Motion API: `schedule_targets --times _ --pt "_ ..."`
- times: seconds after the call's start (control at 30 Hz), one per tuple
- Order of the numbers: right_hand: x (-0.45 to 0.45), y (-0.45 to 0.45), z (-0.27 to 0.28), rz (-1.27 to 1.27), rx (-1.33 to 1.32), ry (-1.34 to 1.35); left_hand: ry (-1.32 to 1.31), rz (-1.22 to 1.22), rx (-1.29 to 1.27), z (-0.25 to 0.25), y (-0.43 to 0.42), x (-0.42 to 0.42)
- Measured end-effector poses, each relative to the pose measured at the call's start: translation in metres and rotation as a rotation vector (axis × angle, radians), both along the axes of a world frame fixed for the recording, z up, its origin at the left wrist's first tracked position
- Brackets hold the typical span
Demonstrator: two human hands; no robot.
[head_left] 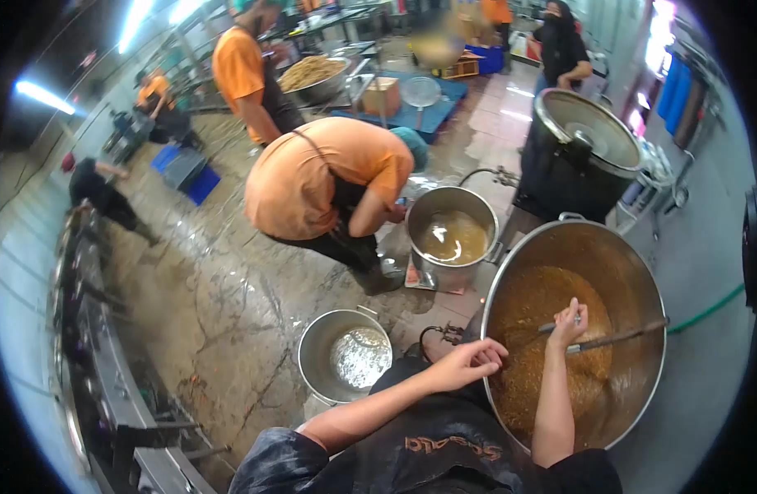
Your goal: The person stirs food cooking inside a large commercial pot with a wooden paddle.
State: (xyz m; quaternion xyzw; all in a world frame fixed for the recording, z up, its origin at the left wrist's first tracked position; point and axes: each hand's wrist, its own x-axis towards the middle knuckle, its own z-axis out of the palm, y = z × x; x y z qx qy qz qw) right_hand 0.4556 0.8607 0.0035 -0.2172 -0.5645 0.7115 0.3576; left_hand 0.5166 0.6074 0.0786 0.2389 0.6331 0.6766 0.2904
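A large metal pot [644, 387] filled with brownish-orange, chunky food [539, 387] stands in front of me on the right. Over the food, my right hand [570, 321] is closed around a thin metal-handled utensil [547, 328]; its far end is not clear. A long dark-handled stirring tool [621, 335] lies across the pot behind that hand, its upper end against the far-right rim. At the pot's left rim, my left hand [476, 362] has loosely bent fingers, slightly apart, with nothing visible in them.
An open metal pot [308, 362] stands on the wet floor to my left. Ahead, a person in orange [321, 177] bends beside a pot of yellowish liquid [453, 235]. A tall dark vessel [551, 181] stands beyond my pot. A gas hose and valve [451, 332] sit low between pots.
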Motion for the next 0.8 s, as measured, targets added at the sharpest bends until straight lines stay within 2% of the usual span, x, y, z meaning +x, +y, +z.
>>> schedule_targets --times 0.13,0.17,0.23,0.27,0.33,0.4,0.47,0.53,0.67,0.8 --pt "0.022 -0.002 0.033 0.050 0.000 0.193 0.329 0.120 -0.026 0.008 0.027 -0.028" --pt "0.027 -0.005 0.044 0.069 -0.020 0.268 0.335 0.102 -0.019 0.012 0.037 -0.034" --pt "0.041 -0.017 0.072 0.048 0.012 0.276 0.458 0.130 -0.021 0.021 0.056 -0.043" --pt "0.046 -0.023 0.085 0.046 0.039 0.278 0.469 0.117 -0.014 0.023 0.066 -0.047" --pt "0.053 -0.026 0.100 0.035 0.042 0.327 0.735 -0.004 -0.157 0.026 0.084 -0.055" --pt "0.060 -0.029 0.115 0.174 0.126 0.197 0.942 -0.133 -0.139 0.029 0.099 -0.056" --pt "0.064 -0.035 0.129 0.166 0.141 0.199 0.884 -0.162 -0.071 0.017 0.113 -0.054" --pt "0.073 -0.033 0.128 0.249 0.160 0.087 0.916 -0.142 -0.047 0.008 0.120 -0.058" --pt "0.087 -0.036 0.132 0.159 0.153 0.081 0.841 -0.407 0.089 0.010 0.125 -0.059" --pt "0.095 -0.036 0.141 0.102 0.043 0.088 0.764 -0.467 0.216 0.011 0.133 -0.055"
